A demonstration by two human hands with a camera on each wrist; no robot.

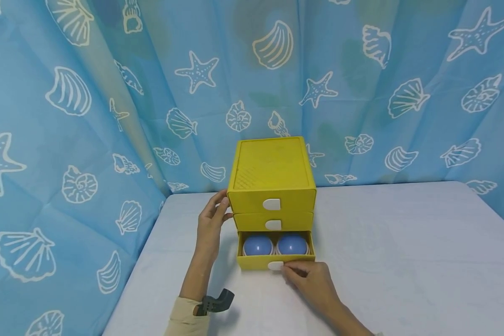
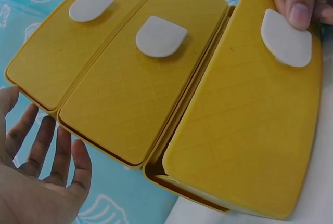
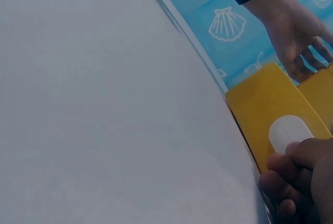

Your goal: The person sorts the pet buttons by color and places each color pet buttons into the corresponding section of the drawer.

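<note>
A yellow three-drawer box (image 1: 273,163) stands on the white table, its upper two drawers closed. The bottom drawer (image 1: 252,264) is pulled partly out, and two round blue-topped things with pale rims, a left one (image 1: 258,245) and a right one (image 1: 291,244), lie side by side in it. My right hand (image 1: 315,282) pinches the white tab handle (image 3: 287,130) of that drawer between thumb and fingers. Against the box's left side rests my left hand (image 1: 210,228), its fingers spread and loosely bent, as the left wrist view (image 2: 44,177) shows too.
A blue curtain (image 1: 340,93) printed with white shells and starfish hangs behind and to the left of the table. White cloth covers the table (image 1: 403,256). A dark band with a camera mount (image 1: 216,302) sits on the left wrist.
</note>
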